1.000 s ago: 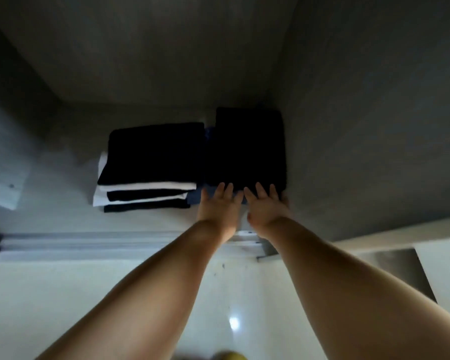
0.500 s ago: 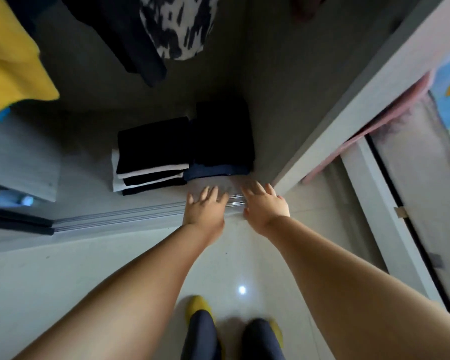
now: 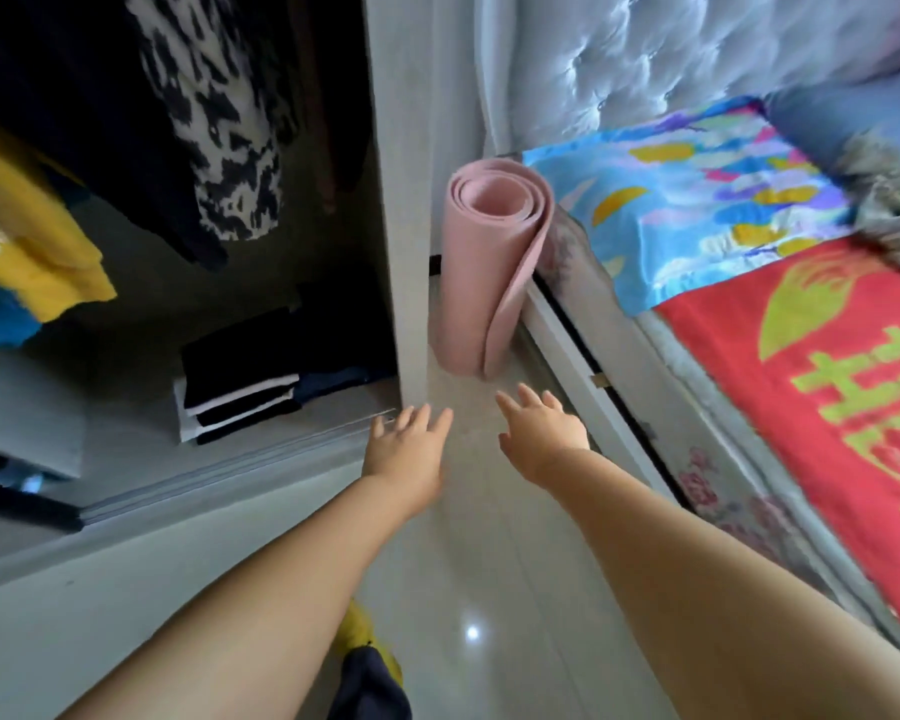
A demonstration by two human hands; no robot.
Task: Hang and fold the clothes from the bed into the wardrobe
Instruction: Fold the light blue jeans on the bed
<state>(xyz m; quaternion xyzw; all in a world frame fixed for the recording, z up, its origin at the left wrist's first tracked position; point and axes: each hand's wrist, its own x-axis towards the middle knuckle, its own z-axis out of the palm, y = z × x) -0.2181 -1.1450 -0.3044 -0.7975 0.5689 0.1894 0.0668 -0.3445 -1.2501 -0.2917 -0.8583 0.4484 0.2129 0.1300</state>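
Both my hands hang empty over the floor in front of the wardrobe's side panel (image 3: pixel 401 210). My left hand (image 3: pixel 406 449) has its fingers straight, just outside the sliding-door track. My right hand (image 3: pixel 541 433) is spread open to its right. Inside the wardrobe, a stack of folded black and white clothes (image 3: pixel 240 371) lies on the bottom, with a dark folded pile on a navy piece (image 3: pixel 333 345) beside it. Hanging above are a yellow garment (image 3: pixel 37 236), a black-and-white patterned one (image 3: pixel 230 127) and dark ones. A grey crumpled garment (image 3: pixel 884 210) lies on the bed (image 3: pixel 822 376).
A rolled pink mat (image 3: pixel 489 262) stands upright between the wardrobe panel and the bed frame. The bed at the right carries a red cover and a bright blue patterned cloth (image 3: pixel 697 200). My feet in yellow slippers (image 3: pixel 365 636) stand on the glossy tiled floor.
My hands have drawn back from the dark folded pile, out of the wardrobe, and shifted right. The view has swung right, so the mat and the bed have come into sight.
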